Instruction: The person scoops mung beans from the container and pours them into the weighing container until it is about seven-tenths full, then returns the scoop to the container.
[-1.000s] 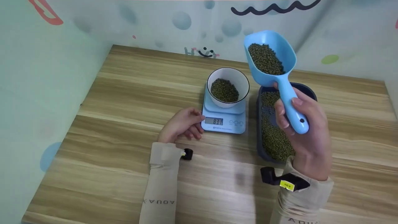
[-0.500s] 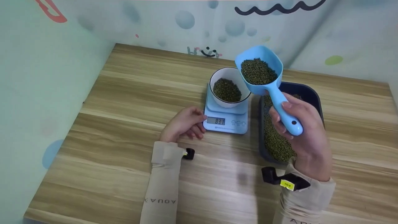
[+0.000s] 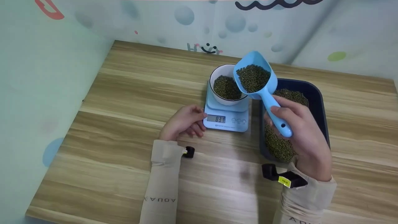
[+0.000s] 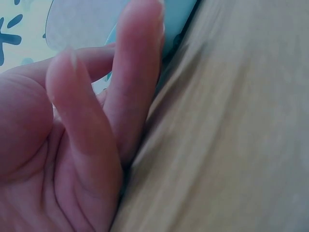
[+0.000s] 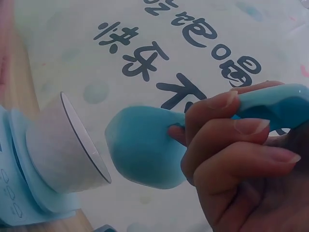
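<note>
My right hand (image 3: 300, 127) grips the handle of a light-blue scoop (image 3: 273, 77), which holds a heap of small green beans (image 3: 253, 77). The scoop's left side overlaps the right rim of a white bowl (image 3: 217, 73) in the head view; in the right wrist view the scoop (image 5: 145, 147) hangs just beside the bowl (image 5: 65, 150). Inside the bowl lie more beans (image 3: 226, 88). A blue kitchen scale (image 3: 230, 127), reading what looks like 831, bears the bowl. With loosely bent fingers, my left hand (image 3: 186, 122) touches the scale's left edge by its display.
Behind my right hand stands a dark-blue tub (image 3: 320, 102) of beans, partly hidden by hand and scoop. All of this is on a wooden table (image 3: 124, 93). Printed walls (image 3: 149, 18) rise at the table's back and left.
My right hand has brought the loaded scoop left and down, from above the tub's far end to the bowl's right rim. My left hand and the display reading stay as they were.
</note>
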`<action>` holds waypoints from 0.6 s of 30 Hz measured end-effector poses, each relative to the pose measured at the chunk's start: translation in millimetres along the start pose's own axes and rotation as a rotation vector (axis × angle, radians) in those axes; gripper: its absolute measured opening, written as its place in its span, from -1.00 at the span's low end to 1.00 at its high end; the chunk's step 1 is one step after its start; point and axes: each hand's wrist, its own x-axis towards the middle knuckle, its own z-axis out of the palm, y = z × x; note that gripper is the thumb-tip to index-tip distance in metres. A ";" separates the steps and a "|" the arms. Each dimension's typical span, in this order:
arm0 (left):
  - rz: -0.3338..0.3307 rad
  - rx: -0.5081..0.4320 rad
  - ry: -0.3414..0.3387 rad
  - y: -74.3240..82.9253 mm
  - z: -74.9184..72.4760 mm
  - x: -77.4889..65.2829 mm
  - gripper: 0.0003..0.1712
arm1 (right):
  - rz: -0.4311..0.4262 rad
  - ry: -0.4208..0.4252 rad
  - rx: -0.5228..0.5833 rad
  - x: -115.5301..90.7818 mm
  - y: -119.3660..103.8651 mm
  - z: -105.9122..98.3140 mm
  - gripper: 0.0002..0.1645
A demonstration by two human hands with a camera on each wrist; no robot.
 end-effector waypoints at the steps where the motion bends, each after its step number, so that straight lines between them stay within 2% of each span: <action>1: -0.005 0.000 -0.002 0.2 0.0 -0.1 -0.71 | 0.008 0.010 -0.022 0.0 -0.4 0.4 -0.64; 7: -0.023 -0.001 -0.015 9.5 1.1 -8.7 -0.72 | 0.060 0.084 -0.129 0.3 -1.9 2.7 -0.65; 11: -0.027 0.003 -0.020 18.9 2.4 -17.3 -0.74 | 0.069 0.095 -0.163 0.2 -1.4 3.0 -0.64; 18: -0.039 0.025 -0.011 22.8 2.0 -19.9 -0.74 | 0.060 0.109 -0.219 -0.2 -1.2 3.4 -0.65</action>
